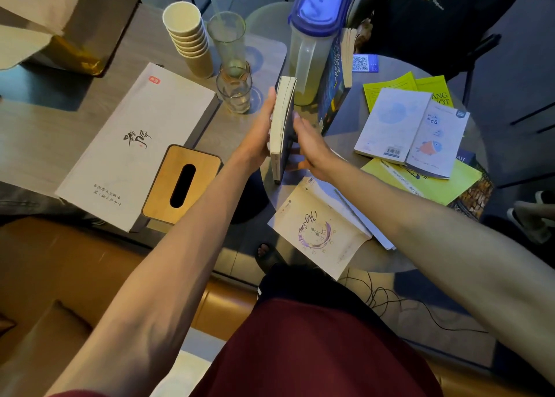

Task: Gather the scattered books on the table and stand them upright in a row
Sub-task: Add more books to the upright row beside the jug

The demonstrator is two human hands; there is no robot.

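Observation:
A dark-covered book (281, 126) stands on edge on the round table (387, 261). My left hand (260, 132) lies flat against its left side, and my right hand (312, 147) presses its right side with straight fingers. A blue book (335, 84) stands upright just behind, leaning on the jug. Lying flat are a cream book with a purple clock design (318, 228), a white book with a fish (414, 132), yellow books (420, 177) under it and another yellow one (402, 87) behind.
A plastic jug with a blue lid (312, 36), two glasses (234, 87), a stack of paper cups (189, 36), a wooden tissue box (183, 183) and a large white box (135, 138) crowd the left. A chair with a black backpack (435, 18) stands behind the table.

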